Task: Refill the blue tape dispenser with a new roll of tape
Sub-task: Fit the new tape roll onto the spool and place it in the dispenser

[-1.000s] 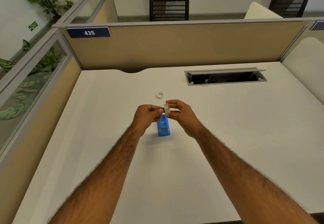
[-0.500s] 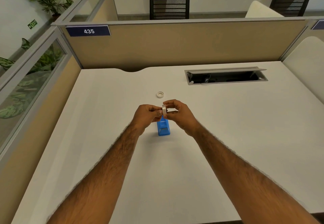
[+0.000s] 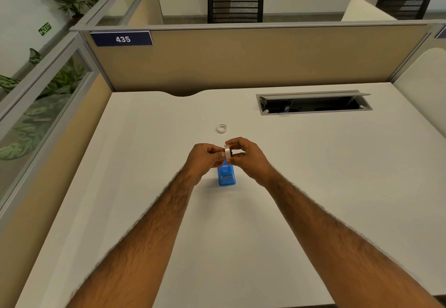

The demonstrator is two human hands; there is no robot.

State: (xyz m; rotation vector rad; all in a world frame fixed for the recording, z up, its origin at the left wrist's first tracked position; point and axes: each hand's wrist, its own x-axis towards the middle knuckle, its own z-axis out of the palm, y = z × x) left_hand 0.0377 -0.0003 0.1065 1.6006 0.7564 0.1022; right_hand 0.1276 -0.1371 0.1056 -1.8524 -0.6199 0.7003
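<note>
Tape is what we see pinched between both hands: a pale roll of tape (image 3: 227,154) stands on edge above the white desk (image 3: 313,187), its flat faces turned left and right. The right hand (image 3: 248,159) curls around it, fingers over the top and thumb under, closed on the roll's rim. The left hand (image 3: 205,159) meets it from the other side, its fingertips (image 3: 220,155) pressed together against the roll's left face; we cannot tell whether they also grip a loose end of tape or a core, since that spot is too small to make out. Directly beneath the hands, and partly hidden by them, the blue tape dispenser (image 3: 226,176) sits on the desk with its near end toward us; the roll is held just above its far part, and we cannot tell whether the two touch. Farther back on the desk, apart from the hands, a second small white ring (image 3: 221,128) lies flat. To the right rear, an open cable tray (image 3: 313,102) is set into the desk, and a tan partition (image 3: 241,61) carrying a plate marked 435 (image 3: 121,39) closes off the back.
</note>
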